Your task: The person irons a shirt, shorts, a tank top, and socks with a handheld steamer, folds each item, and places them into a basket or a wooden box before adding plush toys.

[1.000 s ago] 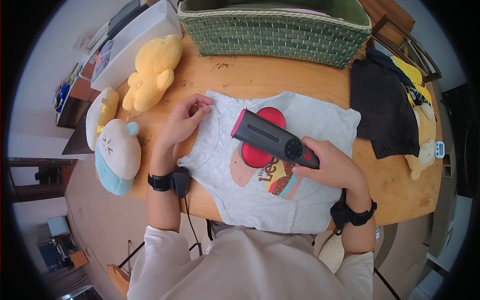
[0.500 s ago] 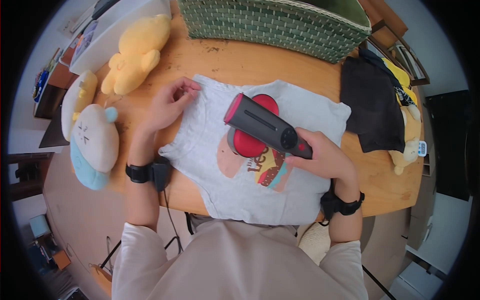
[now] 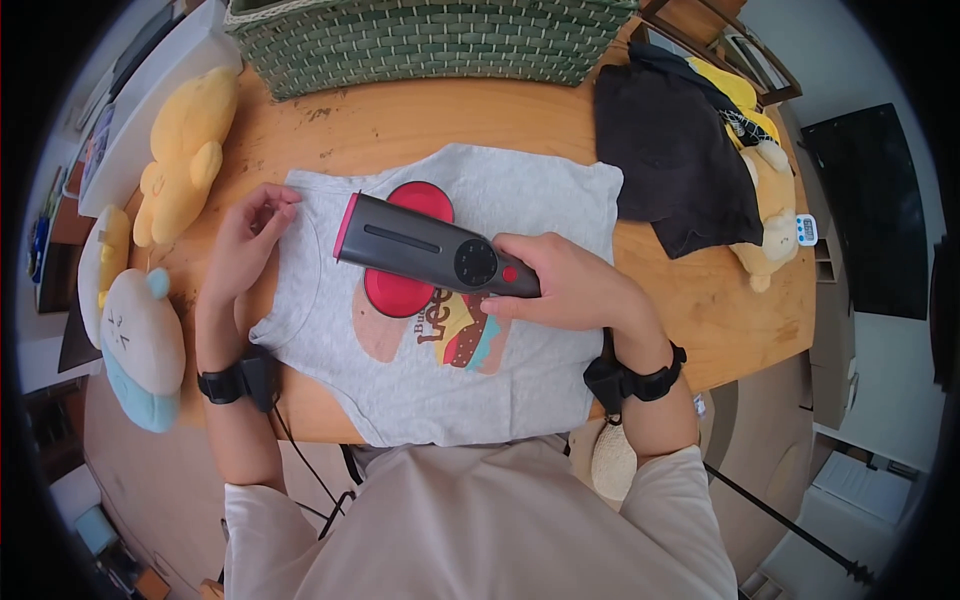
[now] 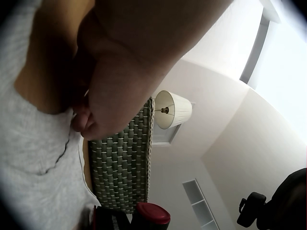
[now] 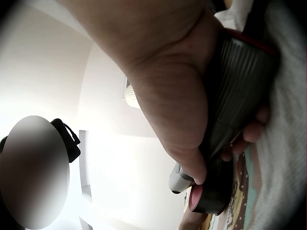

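Note:
A grey sleeveless top (image 3: 545, 200) with a burger print (image 3: 470, 330) lies spread on the wooden table. At its left shoulder, curled fingers of my left hand (image 3: 247, 237) pinch the fabric edge; in the left wrist view the fingertips (image 4: 82, 122) meet that edge. My right hand (image 3: 570, 285) grips the handle of a dark grey handheld appliance (image 3: 400, 238) with a round button panel and a red button. Its red-ended crosspiece (image 3: 398, 292) lies over the print. The right wrist view shows the fingers (image 5: 253, 131) wrapped under the ribbed grip, close to the cloth.
A green woven basket (image 3: 420, 50) stands at the back. Plush toys (image 3: 190, 140) and a white bin (image 3: 165, 75) line the left side. Dark folded clothes (image 3: 680, 160), another plush toy (image 3: 770, 225) and a small timer (image 3: 806, 230) sit at the right.
The head view has turned, so the whole scene sits further left in it. The appliance is still over the print in my right hand; my left hand stays at the shoulder edge.

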